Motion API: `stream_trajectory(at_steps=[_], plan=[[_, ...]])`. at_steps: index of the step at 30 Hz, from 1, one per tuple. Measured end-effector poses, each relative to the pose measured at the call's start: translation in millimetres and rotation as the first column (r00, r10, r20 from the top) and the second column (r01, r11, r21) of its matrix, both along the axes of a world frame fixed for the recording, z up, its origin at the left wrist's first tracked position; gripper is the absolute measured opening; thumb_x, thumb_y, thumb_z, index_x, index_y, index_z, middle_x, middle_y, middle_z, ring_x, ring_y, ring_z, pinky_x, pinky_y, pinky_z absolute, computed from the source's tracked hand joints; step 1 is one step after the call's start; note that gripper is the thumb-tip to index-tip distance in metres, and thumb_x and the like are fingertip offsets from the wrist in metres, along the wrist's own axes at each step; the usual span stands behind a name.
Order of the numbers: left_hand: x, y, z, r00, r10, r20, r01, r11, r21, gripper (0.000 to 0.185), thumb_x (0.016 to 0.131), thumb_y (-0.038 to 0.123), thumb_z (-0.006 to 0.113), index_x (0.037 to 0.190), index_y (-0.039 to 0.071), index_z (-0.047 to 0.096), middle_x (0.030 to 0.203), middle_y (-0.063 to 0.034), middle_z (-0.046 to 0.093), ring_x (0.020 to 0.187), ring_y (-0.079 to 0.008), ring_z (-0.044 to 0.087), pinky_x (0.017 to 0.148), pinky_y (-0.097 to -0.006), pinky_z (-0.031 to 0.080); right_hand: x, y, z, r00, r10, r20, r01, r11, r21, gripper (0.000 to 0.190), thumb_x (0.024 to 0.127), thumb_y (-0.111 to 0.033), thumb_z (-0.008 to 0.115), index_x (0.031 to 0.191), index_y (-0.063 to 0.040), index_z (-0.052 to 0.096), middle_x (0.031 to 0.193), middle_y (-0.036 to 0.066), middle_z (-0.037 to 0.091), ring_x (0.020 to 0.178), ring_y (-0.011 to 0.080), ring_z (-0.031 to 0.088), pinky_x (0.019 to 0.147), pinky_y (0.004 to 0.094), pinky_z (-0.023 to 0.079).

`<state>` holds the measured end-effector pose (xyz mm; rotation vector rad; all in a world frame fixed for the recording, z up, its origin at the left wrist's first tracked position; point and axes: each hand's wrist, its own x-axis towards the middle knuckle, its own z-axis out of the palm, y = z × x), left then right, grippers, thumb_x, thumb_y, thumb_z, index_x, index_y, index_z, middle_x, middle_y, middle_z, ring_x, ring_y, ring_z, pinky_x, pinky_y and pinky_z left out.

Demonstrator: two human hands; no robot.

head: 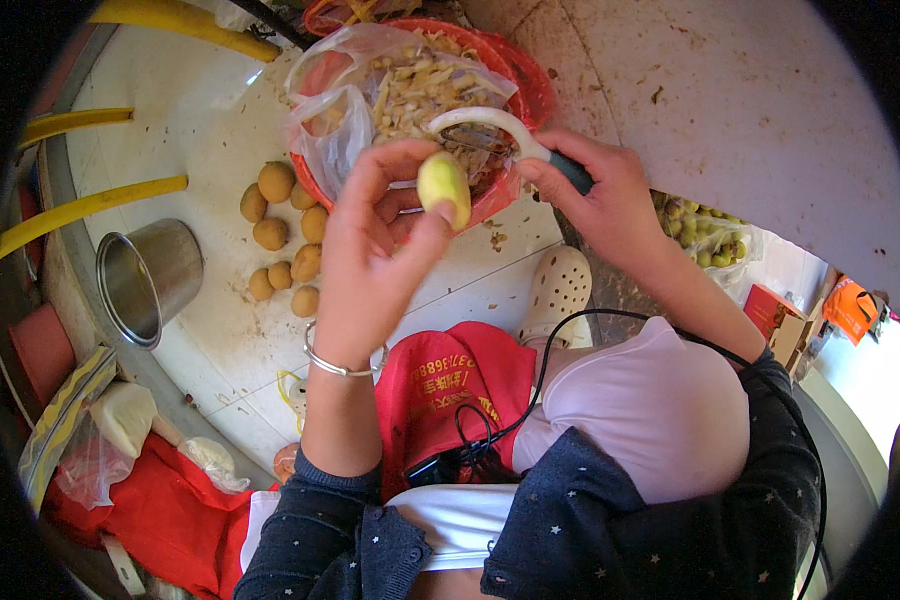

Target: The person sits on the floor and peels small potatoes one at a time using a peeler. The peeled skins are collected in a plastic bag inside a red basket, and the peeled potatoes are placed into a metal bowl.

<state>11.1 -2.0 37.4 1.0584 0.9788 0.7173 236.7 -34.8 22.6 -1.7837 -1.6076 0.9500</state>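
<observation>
My left hand (pixel 386 232) holds a peeled, pale yellow-green fruit (pixel 444 191), probably a kiwi, between thumb and fingers. In my right hand (pixel 600 180) is a peeler (pixel 529 142) with a curved white head and a dark green handle. Its blade is just above and to the right of the fruit, apart from it. Below both hands stands a red plastic basket (pixel 501 56) lined with a clear plastic bag (pixel 330 124). Peelings (pixel 427 82) fill much of it. Several brown, unpeeled kiwis (pixel 276 181) lie on the floor left of the basket.
A stainless steel pot (pixel 172 251) lies tipped on the tiled floor (pixel 195 157). Yellow bars (pixel 90 214) reach in from the left. A bag of green fruit (pixel 709 236) sits under the table (pixel 727 97) at right. A black cable (pixel 562 330) crosses my lap.
</observation>
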Motion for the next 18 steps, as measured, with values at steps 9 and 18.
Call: stream_trajectory(at_steps=[9,18], plan=[[-8.1,7.1,-18.9,0.897,0.149,0.417,0.036,0.913,-0.406,0.048,0.096,0.007,0.057,0.140,-0.001,0.040,0.131,-0.0159,0.057,0.115,-0.0254,0.063,0.096,-0.0360,0.055,-7.7,-1.0,5.9,0.977,0.182,-0.115,-0.176,0.983,0.058,0.026,0.090,-0.033,0.071,0.101,-0.009,0.069,0.075,0.012,0.065,0.067,0.0293,0.066,0.060,0.0358,0.050],[-5.7,3.1,-23.7,0.881,0.181,0.437,0.064,0.871,-0.488,0.048,0.092,0.002,0.064,0.136,0.003,0.046,0.122,-0.0127,0.062,0.112,-0.0229,0.064,0.097,-0.0356,0.055,-12.2,2.9,9.5,0.972,0.227,-0.066,-0.216,0.966,0.144,0.028,0.088,-0.034,0.072,0.102,-0.010,0.068,0.080,0.011,0.067,0.071,0.0306,0.066,0.062,0.0375,0.050]])
